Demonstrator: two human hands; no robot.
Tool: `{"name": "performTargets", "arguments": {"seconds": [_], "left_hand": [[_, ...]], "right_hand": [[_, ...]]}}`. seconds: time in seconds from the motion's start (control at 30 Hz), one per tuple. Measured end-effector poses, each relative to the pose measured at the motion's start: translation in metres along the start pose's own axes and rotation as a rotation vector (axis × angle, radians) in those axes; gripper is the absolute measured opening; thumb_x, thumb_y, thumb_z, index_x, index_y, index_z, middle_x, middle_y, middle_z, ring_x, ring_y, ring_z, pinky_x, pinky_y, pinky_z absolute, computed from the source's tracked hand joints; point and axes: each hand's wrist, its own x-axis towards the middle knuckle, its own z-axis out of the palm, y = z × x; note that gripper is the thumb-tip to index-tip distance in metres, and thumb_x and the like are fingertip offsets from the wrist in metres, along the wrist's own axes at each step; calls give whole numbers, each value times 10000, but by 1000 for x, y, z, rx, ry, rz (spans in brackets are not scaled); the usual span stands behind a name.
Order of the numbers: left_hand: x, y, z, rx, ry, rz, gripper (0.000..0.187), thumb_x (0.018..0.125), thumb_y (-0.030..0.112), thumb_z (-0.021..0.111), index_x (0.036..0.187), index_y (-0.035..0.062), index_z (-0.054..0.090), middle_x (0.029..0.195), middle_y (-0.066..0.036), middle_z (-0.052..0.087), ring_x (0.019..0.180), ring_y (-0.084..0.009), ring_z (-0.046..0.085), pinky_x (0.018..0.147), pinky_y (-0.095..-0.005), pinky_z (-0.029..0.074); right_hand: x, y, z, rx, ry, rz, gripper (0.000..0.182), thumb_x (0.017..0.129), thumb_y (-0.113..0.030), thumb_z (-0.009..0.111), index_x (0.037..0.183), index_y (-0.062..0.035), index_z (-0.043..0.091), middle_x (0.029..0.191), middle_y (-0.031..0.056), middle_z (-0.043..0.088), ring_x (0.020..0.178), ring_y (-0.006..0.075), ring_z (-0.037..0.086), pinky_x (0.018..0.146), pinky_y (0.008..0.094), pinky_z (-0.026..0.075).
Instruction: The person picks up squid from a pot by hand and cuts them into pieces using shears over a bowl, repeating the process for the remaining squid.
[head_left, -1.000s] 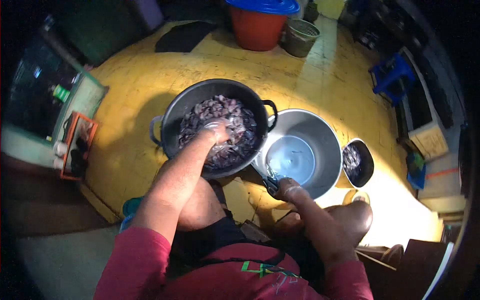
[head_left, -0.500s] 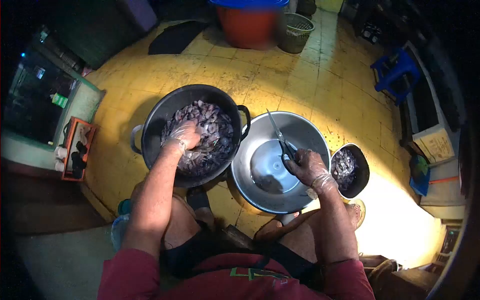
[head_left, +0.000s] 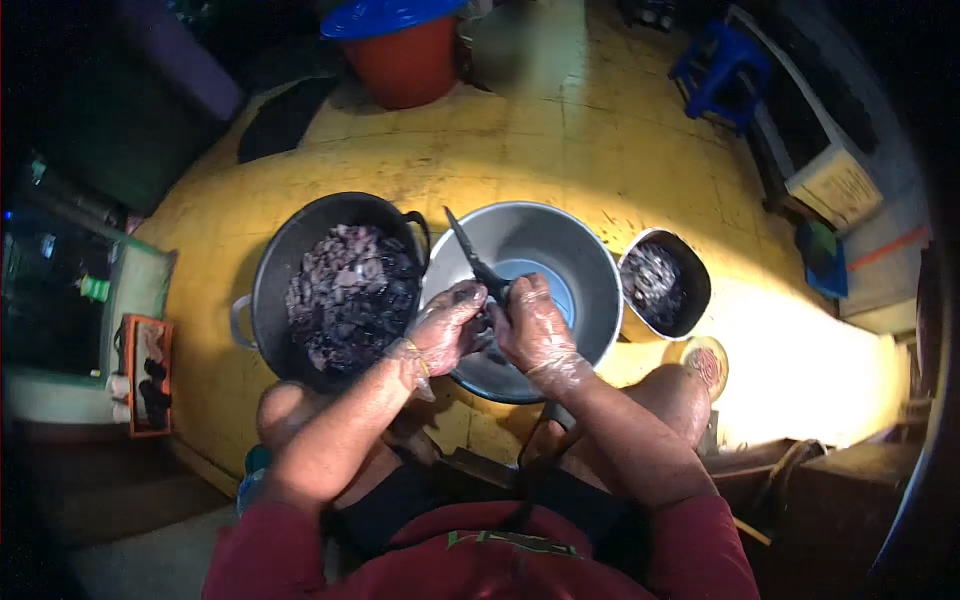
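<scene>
Over the basin [head_left: 592, 275], scissors [head_left: 467, 243] in right fingers [head_left: 530, 292]

Out of the dark pieces [head_left: 345, 290] in the black pot [head_left: 268, 285], the left hand [head_left: 440, 332] is now hovering over the metal pot's [head_left: 592, 250] left part, its fingers pinching a dark lump [head_left: 485, 326]. The right hand [head_left: 533, 322] is bringing the scissors [head_left: 466, 240] farther left than before, close beside it.
</scene>
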Motion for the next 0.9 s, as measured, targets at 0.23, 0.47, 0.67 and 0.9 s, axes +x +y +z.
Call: {"name": "performTargets", "arguments": {"seconds": [0.23, 0.47, 0.67, 0.9], "left_hand": [[-11, 18, 1, 440, 97, 308, 225, 914, 113, 602, 1127, 42, 587, 922, -10, 656, 765, -93, 618, 685, -240, 523], [-46, 32, 15, 713, 90, 273, 212, 920, 64, 607, 1119, -2, 579, 984, -26, 646, 914, -84, 597, 826, -249, 499], [-29, 15, 14, 461, 229, 259, 207, 914, 39, 576, 1118, 33, 612, 1088, -73, 618, 977, -140, 602, 862, -289, 505], [-19, 29, -5, 417, -131, 305, 448, 850, -90, 492, 1291, -14, 493, 1103, -68, 586, 954, -124, 600, 823, -265, 496]], "right_hand": [[-23, -26, -11, 845, 30, 235, 213, 959, -149, 509, 1106, -29, 410, 863, 136, 588, 758, 256, 611, 690, 352, 491], [-2, 1, -22, 1314, -632, 528, 220, 926, -140, 599, 1111, -21, 587, 989, 69, 658, 869, 125, 626, 749, 264, 509], [-5, -5, -24, 1134, -532, 430, 233, 808, 2, 682, 1037, -24, 645, 950, 49, 681, 874, 121, 631, 768, 259, 499], [3, -1, -62, 1100, -24, 306, 226, 786, -8, 734, 970, 4, 603, 877, 73, 652, 899, 182, 642, 749, 295, 510]]}}
